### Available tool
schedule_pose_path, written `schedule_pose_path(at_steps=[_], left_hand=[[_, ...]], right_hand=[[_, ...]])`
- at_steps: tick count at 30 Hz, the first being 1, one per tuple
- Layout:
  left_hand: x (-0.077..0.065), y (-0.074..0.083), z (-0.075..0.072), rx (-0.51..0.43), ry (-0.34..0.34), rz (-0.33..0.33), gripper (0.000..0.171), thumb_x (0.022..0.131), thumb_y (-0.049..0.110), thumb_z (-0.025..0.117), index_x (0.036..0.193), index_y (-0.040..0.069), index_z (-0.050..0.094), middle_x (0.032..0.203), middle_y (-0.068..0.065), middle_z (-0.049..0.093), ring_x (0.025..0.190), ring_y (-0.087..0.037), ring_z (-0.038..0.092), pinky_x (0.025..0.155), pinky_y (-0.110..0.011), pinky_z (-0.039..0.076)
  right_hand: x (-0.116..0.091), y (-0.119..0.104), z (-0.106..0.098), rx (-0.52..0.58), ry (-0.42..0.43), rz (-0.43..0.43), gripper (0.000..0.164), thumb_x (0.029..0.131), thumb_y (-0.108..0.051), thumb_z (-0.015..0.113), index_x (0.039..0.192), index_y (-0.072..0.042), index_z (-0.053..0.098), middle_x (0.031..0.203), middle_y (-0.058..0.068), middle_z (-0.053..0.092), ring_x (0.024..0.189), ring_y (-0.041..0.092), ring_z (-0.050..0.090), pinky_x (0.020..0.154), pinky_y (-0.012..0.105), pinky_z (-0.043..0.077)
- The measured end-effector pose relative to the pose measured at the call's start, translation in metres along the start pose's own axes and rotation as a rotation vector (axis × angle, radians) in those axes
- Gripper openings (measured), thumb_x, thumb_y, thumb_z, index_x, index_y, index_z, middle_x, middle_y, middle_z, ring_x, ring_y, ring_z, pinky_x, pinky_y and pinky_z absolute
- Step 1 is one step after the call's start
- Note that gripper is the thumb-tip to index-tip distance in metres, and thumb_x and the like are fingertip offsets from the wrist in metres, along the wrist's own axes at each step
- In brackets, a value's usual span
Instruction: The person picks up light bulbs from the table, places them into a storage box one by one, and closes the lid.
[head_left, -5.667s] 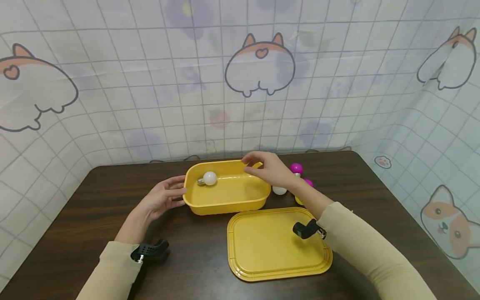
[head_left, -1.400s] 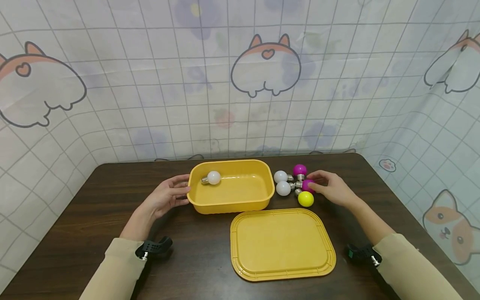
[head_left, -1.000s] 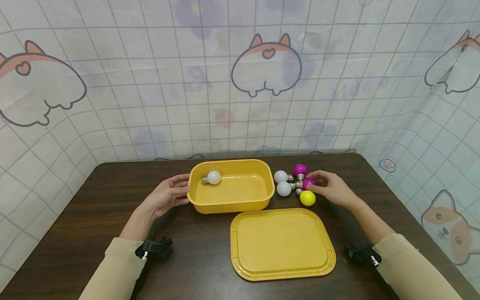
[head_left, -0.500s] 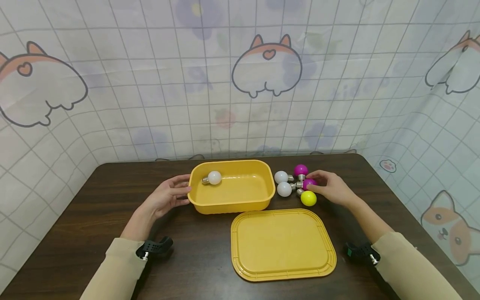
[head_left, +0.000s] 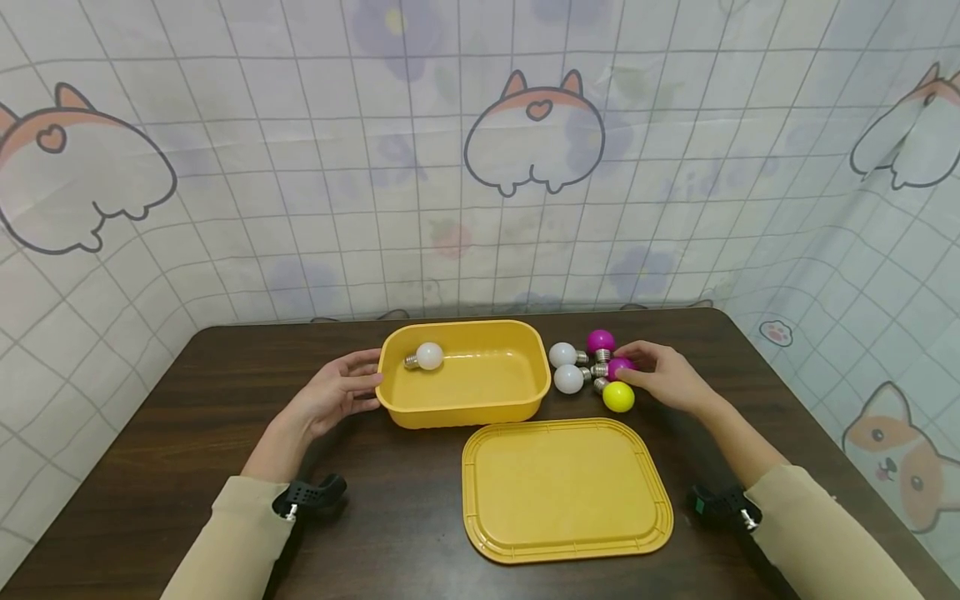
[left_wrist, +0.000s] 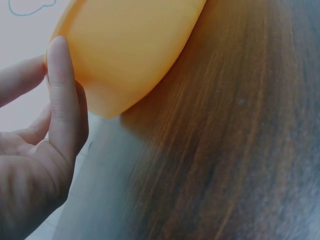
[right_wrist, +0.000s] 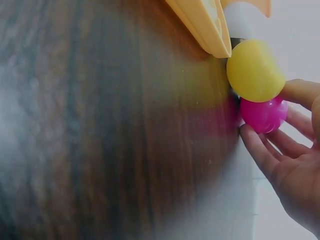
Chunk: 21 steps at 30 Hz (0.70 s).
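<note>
My left hand (head_left: 337, 392) rests its fingers against the left end of a yellow plastic box (head_left: 461, 414); in the left wrist view the fingers (left_wrist: 61, 90) lie fairly straight on its wall. One white light bulb (head_left: 430, 356) lies inside at the left. Right of the box, my right hand (head_left: 663, 379) holds a magenta light bulb (head_left: 619, 369) between thumb and fingers on the table. A yellow light bulb (right_wrist: 254, 70) sits close against it, near the thumb. Another magenta bulb (head_left: 601, 341) and two white bulbs (head_left: 568, 379) lie in the same cluster, metal bases inward.
A yellow lid (head_left: 566, 492) lies flat on the dark wooden table (head_left: 375, 517), in front of the box and the bulbs. Behind the table hangs a white gridded cloth (head_left: 360, 208) with cartoon dog prints.
My right hand has gone from above the box's right end to the bulbs and taken hold of a magenta one. The yellow bulb has shifted slightly right. My left hand stays at the box.
</note>
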<state>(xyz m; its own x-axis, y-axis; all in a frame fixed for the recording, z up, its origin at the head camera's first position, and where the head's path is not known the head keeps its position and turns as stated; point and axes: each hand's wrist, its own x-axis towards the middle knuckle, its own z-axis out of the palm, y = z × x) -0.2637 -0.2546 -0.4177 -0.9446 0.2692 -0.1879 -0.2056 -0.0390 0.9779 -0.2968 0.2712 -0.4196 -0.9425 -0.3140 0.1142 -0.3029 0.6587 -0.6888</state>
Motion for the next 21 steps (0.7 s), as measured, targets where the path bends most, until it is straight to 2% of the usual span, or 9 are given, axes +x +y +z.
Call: schedule_pose_path(at_steps=[11,18,21], left_hand=[[0.000,0.000,0.000,0.008,-0.002,0.000,0.067,0.103,0.007,0.063,0.159,0.001,0.027,0.150,-0.027,0.044,0.101,-0.019,0.070,0.084,-0.030,0.060],[0.001,-0.001,-0.001,0.016,-0.004,0.004,0.068,0.103,0.008,0.064,0.159,0.002,0.028,0.149,-0.026,0.045,0.102,-0.019,0.070,0.085,-0.030,0.060],[0.001,-0.001,-0.001,0.013,-0.003,0.003,0.067,0.103,0.008,0.064,0.159,0.002,0.028,0.148,-0.026,0.045,0.101,-0.019,0.070,0.085,-0.030,0.060]], right_hand=[[-0.002,0.000,-0.005,0.035,0.023,0.029,0.039,0.100,-0.027,0.070,0.131,-0.004,0.066,0.129,0.020,0.064,0.120,0.043,0.060,0.098,0.054,0.053],[-0.004,0.000,-0.011,0.077,0.024,0.019,0.042,0.102,-0.027,0.067,0.134,-0.001,0.062,0.131,0.022,0.062,0.122,0.043,0.057,0.103,0.059,0.048],[-0.004,-0.001,-0.013,0.089,0.027,0.013,0.042,0.103,-0.028,0.067,0.134,-0.001,0.062,0.130,0.021,0.063,0.120,0.041,0.059,0.102,0.056,0.049]])
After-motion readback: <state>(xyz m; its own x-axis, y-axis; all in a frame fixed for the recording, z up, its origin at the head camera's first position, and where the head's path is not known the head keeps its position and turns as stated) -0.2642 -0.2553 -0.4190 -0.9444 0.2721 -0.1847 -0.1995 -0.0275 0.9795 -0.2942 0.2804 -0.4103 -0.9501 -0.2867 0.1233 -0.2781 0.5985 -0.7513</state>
